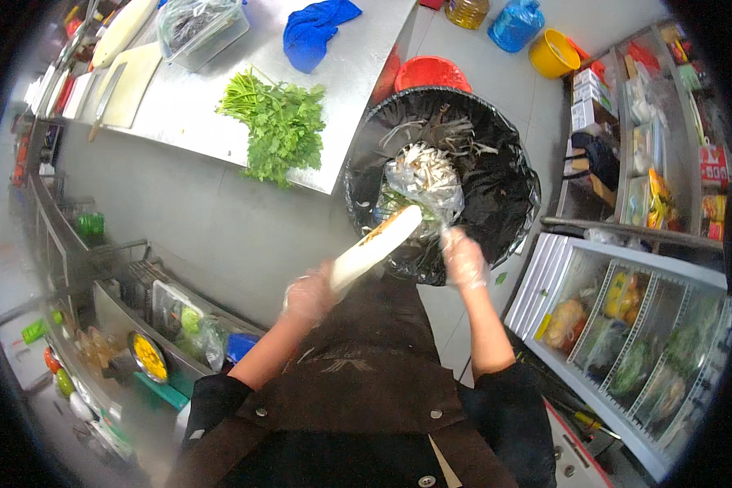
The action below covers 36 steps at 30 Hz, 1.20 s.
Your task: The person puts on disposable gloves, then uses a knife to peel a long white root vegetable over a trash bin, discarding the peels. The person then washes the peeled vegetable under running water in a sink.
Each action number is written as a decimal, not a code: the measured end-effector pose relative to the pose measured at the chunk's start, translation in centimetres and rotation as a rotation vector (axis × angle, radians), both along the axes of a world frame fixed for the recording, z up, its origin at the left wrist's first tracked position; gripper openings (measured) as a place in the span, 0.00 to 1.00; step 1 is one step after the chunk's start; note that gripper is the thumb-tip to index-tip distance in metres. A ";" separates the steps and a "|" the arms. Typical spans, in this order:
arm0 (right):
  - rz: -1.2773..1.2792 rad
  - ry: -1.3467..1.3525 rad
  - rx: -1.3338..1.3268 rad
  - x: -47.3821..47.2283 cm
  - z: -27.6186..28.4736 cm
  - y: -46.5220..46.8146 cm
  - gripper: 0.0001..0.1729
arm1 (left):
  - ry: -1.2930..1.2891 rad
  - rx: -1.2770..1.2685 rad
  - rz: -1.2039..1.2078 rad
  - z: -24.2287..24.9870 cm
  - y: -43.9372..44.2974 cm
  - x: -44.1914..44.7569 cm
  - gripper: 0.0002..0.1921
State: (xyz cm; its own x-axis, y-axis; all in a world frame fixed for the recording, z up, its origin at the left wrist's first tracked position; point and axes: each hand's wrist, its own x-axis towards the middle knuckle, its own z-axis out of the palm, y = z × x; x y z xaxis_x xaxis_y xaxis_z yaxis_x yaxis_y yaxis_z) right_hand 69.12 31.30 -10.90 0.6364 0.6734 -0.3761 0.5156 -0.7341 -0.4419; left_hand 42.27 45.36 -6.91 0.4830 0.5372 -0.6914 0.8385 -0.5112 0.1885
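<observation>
Over a black-lined round bin (500,183), my left hand (311,293), in a clear plastic glove, grips the lower end of a long peeled white radish (372,250). A brown patch runs along the radish near its far end. My right hand (463,259), also gloved, is closed at the bin's near rim on something thin that is too blurred to name. Just beyond it, in the bin, lie a clear plastic bag (427,180) with whitish scraps and some dark roots (457,131). A bunch of leafy green herbs (280,125) rests at the steel table's near corner.
The steel table (189,113) also holds a blue cloth (317,33), a clear plastic tub (204,30), a cutting board (137,79), a knife (107,100) and another long white radish (119,33). A red basin (433,72) stands behind the bin. At right are shelves and a glass-door fridge (634,329).
</observation>
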 end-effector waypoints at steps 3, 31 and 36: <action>0.415 -0.179 -0.123 -5.3 3.3 -0.5 0.16 | 0.057 0.064 -0.044 1.6 -0.9 1.6 0.20; 0.310 -0.039 -0.101 -6.2 -0.9 -1.0 0.21 | -0.111 0.227 -0.058 -1.6 -1.3 2.0 0.11; 0.242 -0.173 -0.304 -0.8 -1.9 0.2 0.24 | -0.099 0.189 -0.073 -0.3 -0.7 2.6 0.12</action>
State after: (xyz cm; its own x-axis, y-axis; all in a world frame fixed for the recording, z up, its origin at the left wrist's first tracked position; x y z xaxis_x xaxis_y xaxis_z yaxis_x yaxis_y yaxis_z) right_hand 68.28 31.47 -12.83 0.5446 0.6861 -0.4823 0.7367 -0.6662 -0.1159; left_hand 44.86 44.66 -7.18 0.5855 0.6138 -0.5295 0.7803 -0.6038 0.1630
